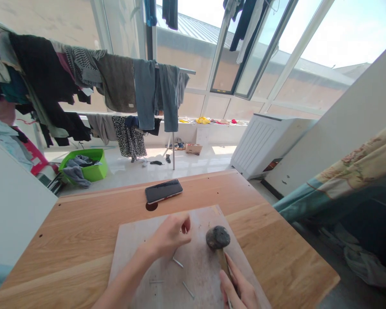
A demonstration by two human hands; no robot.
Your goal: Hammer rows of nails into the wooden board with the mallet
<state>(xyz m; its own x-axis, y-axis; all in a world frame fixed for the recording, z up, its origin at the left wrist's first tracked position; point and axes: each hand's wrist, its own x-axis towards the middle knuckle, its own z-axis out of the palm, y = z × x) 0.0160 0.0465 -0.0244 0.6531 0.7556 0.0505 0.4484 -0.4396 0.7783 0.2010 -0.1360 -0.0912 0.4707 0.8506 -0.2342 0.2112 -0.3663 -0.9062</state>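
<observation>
My right hand (238, 285) is wrapped round the wooden handle of a mallet (218, 237), whose dark, worn head is over the right side of a pale board (131, 244). Over the middle of the board, my left hand (172, 235) has its thumb and fingertips pinched together. A small light spot shows between those fingers, too small to make out. Below that hand a silvery nail (178, 262) lies on the board. A second nail (188, 290) lies nearer to me, and a thin third one (156, 281) is to its left.
The board lies on a wooden table (83, 227). Beyond it a phone (164, 191) rests near a dark round hole (152, 207). Past the table are a green basket (98, 165) of clothes, a laundry rack (188, 71), a white cabinet (260, 141) and a curtain (341, 180) at right.
</observation>
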